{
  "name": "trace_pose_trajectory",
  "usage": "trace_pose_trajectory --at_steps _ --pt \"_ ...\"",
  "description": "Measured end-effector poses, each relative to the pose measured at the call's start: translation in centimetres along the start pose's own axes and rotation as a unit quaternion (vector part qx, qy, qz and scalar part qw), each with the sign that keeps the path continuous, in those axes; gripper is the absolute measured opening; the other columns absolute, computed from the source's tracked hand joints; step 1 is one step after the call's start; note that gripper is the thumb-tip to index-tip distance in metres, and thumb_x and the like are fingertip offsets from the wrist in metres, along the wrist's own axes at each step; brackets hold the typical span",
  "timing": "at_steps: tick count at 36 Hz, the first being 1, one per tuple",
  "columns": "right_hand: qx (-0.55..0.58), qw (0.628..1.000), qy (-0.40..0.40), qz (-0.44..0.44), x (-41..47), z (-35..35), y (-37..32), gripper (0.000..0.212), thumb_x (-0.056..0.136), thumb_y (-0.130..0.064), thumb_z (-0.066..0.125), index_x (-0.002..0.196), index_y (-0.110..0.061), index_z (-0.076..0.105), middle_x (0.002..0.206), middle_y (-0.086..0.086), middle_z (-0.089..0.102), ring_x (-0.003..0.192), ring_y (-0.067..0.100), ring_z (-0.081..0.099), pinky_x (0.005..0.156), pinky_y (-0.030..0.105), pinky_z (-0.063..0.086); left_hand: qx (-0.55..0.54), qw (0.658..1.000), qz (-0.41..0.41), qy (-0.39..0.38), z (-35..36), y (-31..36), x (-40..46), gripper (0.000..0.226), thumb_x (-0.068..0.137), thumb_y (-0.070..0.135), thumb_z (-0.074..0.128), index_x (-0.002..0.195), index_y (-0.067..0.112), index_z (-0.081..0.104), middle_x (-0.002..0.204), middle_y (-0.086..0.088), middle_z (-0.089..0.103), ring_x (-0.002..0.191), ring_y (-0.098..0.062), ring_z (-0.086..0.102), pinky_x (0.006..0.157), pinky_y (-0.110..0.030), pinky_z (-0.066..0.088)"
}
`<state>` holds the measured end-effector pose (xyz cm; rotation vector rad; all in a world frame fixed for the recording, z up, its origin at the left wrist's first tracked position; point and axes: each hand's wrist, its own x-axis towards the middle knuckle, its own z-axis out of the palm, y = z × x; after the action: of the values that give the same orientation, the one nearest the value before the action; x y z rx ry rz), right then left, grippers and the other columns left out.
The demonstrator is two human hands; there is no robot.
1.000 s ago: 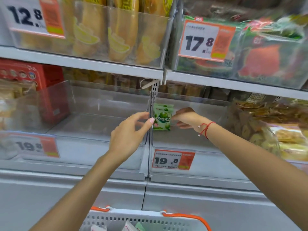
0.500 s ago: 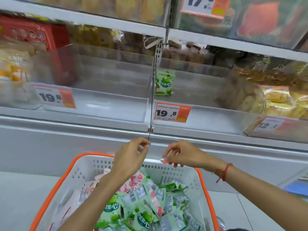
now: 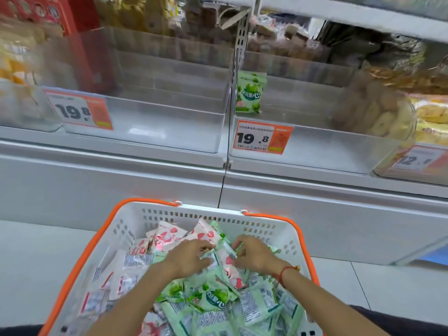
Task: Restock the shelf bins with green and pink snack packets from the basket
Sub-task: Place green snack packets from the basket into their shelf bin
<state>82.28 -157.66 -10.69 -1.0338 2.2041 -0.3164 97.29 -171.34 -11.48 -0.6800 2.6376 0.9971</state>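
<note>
Both hands are down in the basket (image 3: 135,221): left hand (image 3: 188,259) and right hand (image 3: 257,255) curl into the packets (image 3: 213,297), apparently gripping some; one green packet (image 3: 249,92) stands in the bin (image 3: 315,151) above the basket.

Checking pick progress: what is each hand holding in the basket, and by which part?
Both the left hand and the right hand have fingers curled among the packets; a firm hold cannot be told.

Orange price tags reading 19.8 (image 3: 78,112) and (image 3: 263,137) hang at the shelf's front edge. A clear tub of brown biscuits (image 3: 373,110) sits toward the right end, yellow packs (image 3: 432,115) beyond it. A red box (image 3: 36,13) stands at the far left.
</note>
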Motion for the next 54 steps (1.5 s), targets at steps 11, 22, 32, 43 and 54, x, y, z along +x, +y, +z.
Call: trace_pose_trajectory --at_steps 11,22,32,43,54 --pt "0.232 0.969 -0.058 0.059 -2.6 -11.1 -3.2 0.022 0.081 -0.019 0.074 0.098 -0.018 0.06 0.075 -0.004 0.059 0.064 0.008 0.053 0.056 0.016 0.044 0.053 0.979 0.187 0.053 -6.7 5.4 -1.3 0.09 0.071 0.026 0.08 0.142 0.04 0.027 0.145 0.019 0.024 0.131 -0.003 0.023 0.105 -0.026 0.031" --pt "0.391 0.917 -0.078 0.034 -8.6 -19.2 -7.3 0.046 0.092 -0.052 0.046 0.104 -0.01 0.061 0.076 0.006 0.068 0.052 0.012 0.061 0.049 0.021 0.052 -0.304 0.911 0.229 0.158 -11.5 10.5 -3.4 0.021 0.079 0.04 0.064 0.097 0.029 0.07 0.095 0.019 0.073 0.09 0.001 0.067 0.076 -0.013 0.049" --pt "0.229 0.949 0.172 -0.132 -10.9 -21.9 -10.9 0.03 0.083 -0.04 0.068 0.074 -0.012 0.071 0.061 -0.001 0.057 0.054 0.003 0.049 0.047 0.015 0.038 -0.358 0.9 0.229 0.101 -16.3 13.7 -4.1 0.025 0.076 0.032 0.064 0.097 0.02 0.07 0.093 0.004 0.075 0.086 -0.007 0.07 0.075 -0.018 0.053" --pt "0.35 0.921 0.11 -0.132 -9.4 -26.4 -11.6 0.049 0.069 -0.047 0.067 0.106 -0.015 0.071 0.102 0.001 0.074 0.1 0.016 0.068 0.092 0.03 0.05 -0.26 0.904 0.26 0.219 -21.7 16.9 -1.7 0.028 0.085 0.043 0.064 0.105 0.025 0.071 0.097 0.008 0.072 0.089 -0.008 0.068 0.082 -0.03 0.056" --pt "0.342 0.907 0.243 -0.019 0.8 -33.5 -10.3 0.043 0.078 -0.034 0.075 0.11 -0.008 0.066 0.103 0.005 0.071 0.088 0.015 0.064 0.071 0.022 0.052 -0.176 0.905 0.096 0.375 -24.4 15.1 3.8 0.051 0.089 0.055 0.053 0.134 0.035 0.043 0.121 0.017 0.051 0.115 -0.005 0.049 0.093 -0.033 0.042"
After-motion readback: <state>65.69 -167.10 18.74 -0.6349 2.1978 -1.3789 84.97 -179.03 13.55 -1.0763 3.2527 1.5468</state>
